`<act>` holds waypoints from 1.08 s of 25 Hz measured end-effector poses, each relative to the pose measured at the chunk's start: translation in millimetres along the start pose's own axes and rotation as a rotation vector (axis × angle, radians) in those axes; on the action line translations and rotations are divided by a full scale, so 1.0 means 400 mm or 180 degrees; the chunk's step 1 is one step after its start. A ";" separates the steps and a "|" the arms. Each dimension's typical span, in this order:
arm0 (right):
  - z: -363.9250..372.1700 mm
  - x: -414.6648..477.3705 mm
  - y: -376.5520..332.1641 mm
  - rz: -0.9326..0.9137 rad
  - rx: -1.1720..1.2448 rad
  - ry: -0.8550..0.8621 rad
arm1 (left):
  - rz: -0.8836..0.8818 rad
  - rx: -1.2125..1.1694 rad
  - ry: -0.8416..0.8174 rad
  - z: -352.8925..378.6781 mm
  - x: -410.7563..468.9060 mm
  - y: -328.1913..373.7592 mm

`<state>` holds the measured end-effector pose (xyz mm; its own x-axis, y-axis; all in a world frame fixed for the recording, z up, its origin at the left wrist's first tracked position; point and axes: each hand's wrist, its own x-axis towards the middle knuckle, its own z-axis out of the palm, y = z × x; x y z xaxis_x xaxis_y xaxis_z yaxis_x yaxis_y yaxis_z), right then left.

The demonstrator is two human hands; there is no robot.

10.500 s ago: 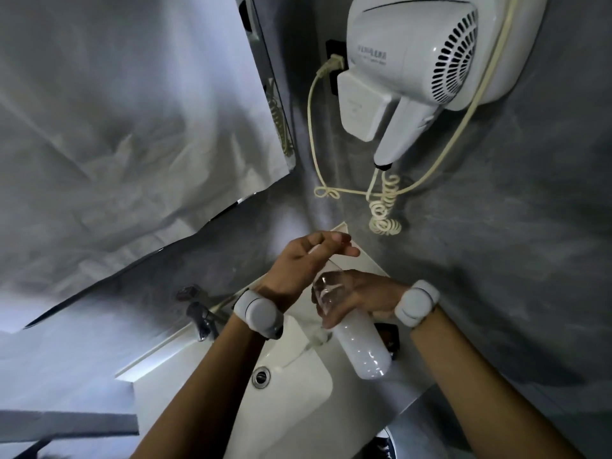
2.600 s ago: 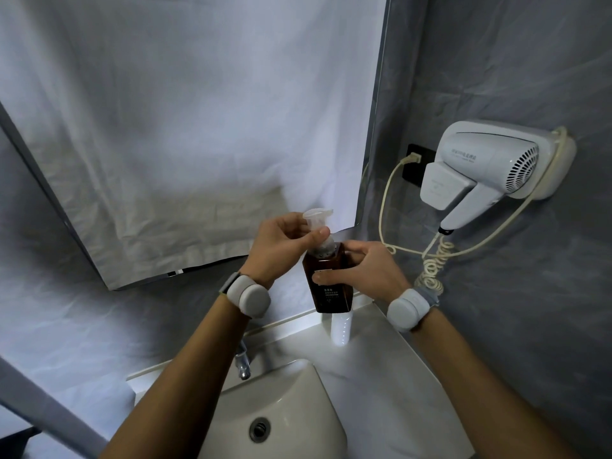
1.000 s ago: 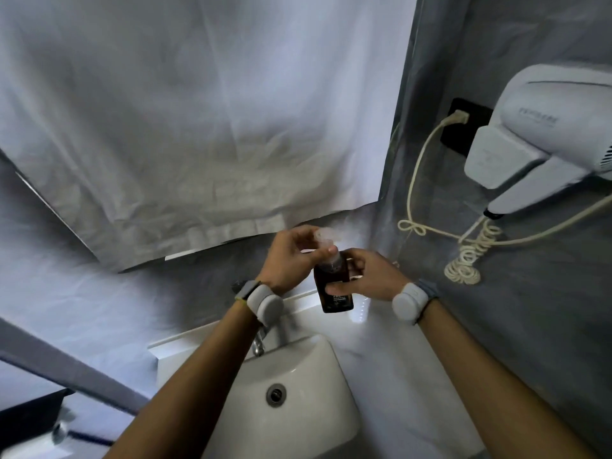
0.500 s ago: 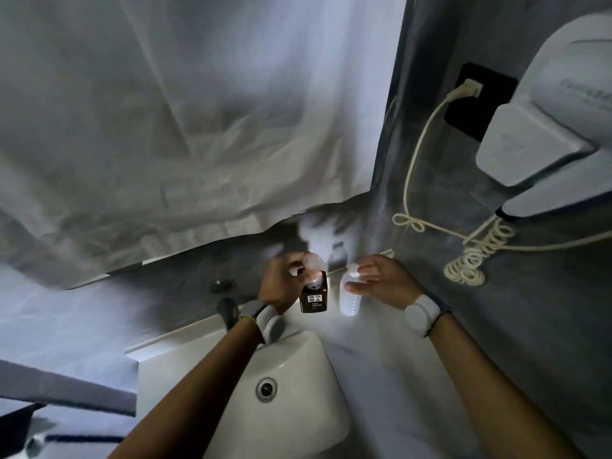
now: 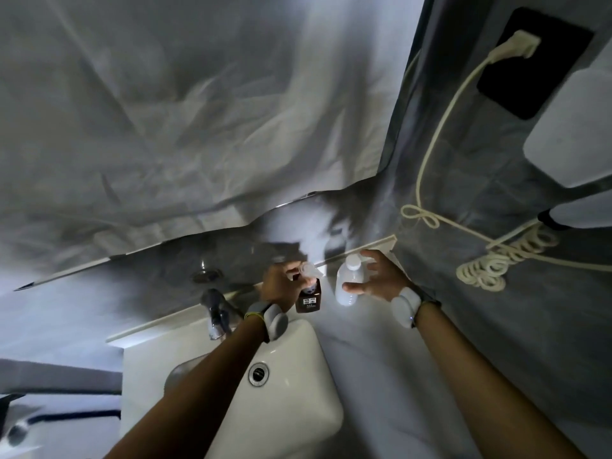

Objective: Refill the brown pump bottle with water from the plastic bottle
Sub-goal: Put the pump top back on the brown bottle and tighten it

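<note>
A white sink sits nearest, with a faucet at its far left edge. Beyond it on the table, the left hand grips the brown pump bottle around its clear pump top. Just right stands the capped plastic bottle (upright, apart from the brown one), with the right hand spread loose beside it, fingers not closed on it.

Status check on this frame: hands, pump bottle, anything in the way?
Left hand gripping brown pump bottle at its pump head, bottle upright on counter. Right hand open beside plastic bottle, capped, upright. Nothing in the way.
</note>
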<state>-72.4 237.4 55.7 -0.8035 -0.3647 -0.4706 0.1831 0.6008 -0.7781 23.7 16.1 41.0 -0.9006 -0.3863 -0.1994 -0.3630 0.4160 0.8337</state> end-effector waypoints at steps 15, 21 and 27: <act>0.080 0.075 0.040 0.0204 -0.0124 0.0068 | -0.0287 -0.0527 0.0182 0.098 0.064 -0.056; 0.097 0.101 0.011 0.0252 -0.0255 0.0181 | -0.0218 -0.0550 0.0373 0.096 0.087 -0.039; 0.108 0.127 -0.001 0.0234 -0.0363 0.0127 | -0.0231 -0.0547 0.0412 0.095 0.089 -0.033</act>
<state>-88.8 187.7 14.0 -0.8126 -0.2895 -0.5058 0.1784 0.7027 -0.6888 -12.7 28.1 3.1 -0.8313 -0.5171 -0.2037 -0.3699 0.2412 0.8972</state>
